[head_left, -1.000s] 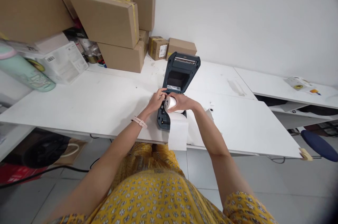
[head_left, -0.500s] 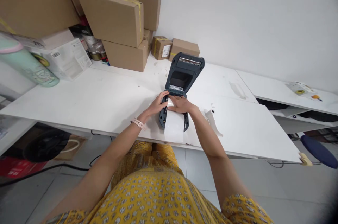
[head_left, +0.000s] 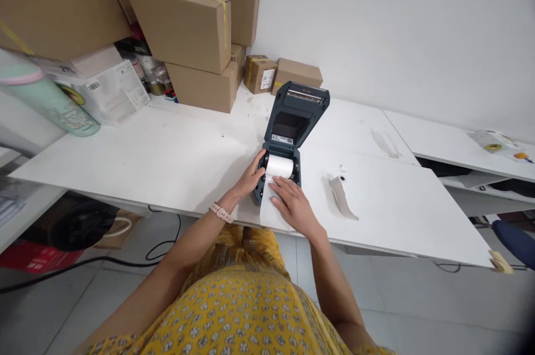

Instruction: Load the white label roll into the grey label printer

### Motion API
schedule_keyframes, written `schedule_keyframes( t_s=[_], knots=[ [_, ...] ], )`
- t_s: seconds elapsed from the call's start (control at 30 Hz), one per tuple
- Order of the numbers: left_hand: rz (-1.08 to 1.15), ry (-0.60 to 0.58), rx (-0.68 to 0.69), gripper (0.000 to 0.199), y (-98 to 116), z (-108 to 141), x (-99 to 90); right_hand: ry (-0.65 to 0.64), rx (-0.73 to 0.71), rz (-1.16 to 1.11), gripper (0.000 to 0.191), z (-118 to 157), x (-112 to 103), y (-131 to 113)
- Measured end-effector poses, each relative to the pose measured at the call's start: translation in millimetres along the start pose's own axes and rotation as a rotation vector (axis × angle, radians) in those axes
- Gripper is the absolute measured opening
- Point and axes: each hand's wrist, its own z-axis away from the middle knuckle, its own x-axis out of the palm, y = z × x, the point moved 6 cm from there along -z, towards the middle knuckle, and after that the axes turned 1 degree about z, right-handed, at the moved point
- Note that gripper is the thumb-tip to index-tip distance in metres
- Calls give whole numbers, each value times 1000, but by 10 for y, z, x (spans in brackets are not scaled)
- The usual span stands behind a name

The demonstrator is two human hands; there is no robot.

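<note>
A dark label printer (head_left: 297, 112) stands on the white table with its lid raised. Inside it sits a white paper roll (head_left: 280, 166), and a strip of its paper (head_left: 273, 211) runs out over the front toward the table edge. My left hand (head_left: 251, 175) rests on the printer's left side, fingers along the rim beside the roll and wrapped around that edge. Flat on the paper strip, just in front of the roll, lies my right hand (head_left: 291, 202) with its fingers stretched out.
A used paper core with a curled strip (head_left: 343, 199) lies right of the printer. Cardboard boxes (head_left: 179, 26) are stacked at the back left, near a mint-green bottle (head_left: 50, 98). Two small cartons (head_left: 296, 76) stand behind the printer. Cables hang below the table.
My right hand has drawn back from over the roll toward me onto the paper strip, uncovering the roll. The left hand has stayed at the printer's left side.
</note>
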Motion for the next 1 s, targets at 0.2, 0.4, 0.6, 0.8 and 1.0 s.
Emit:
schedule_keyframes(
  t_s=[0.2, 0.4, 0.6, 0.8, 1.0],
  knots=[
    [26, 1, 1, 73, -35, 0, 2, 69, 62, -45, 43, 166, 84, -95],
    [68, 7, 3, 73, -47, 5, -22, 40, 50, -62, 42, 159, 39, -76],
    [59, -10, -2, 72, -74, 0, -38, 9, 36, -92, 41, 188, 27, -52],
    [51, -8, -14, 70, -53, 4, -43, 12, 39, -107, 39, 183, 18, -42],
    [61, -11, -39, 70, 8, 6, -47, -2, 30, -94, 38, 186, 10, -28]
  ],
)
